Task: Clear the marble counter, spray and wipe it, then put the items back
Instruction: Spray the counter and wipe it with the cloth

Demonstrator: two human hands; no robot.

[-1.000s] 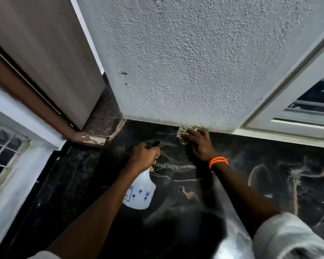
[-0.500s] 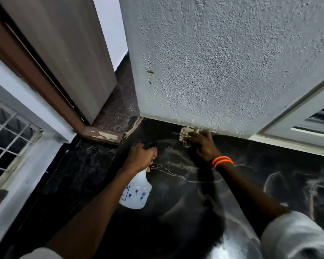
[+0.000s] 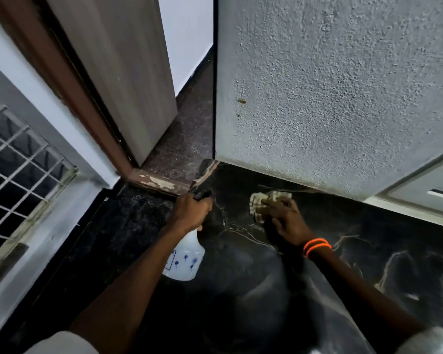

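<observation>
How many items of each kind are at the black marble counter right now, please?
Spray bottle: 1, in the left hand
Checked cloth: 1, under the right hand
Orange wristbands: 2
Total: 4

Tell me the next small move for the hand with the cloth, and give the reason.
Probably sweep the cloth left along the foot of the textured wall toward the corner. The right hand presses it on the black marble counter there, and the left hand holds the spray bottle beside that stretch.
</observation>
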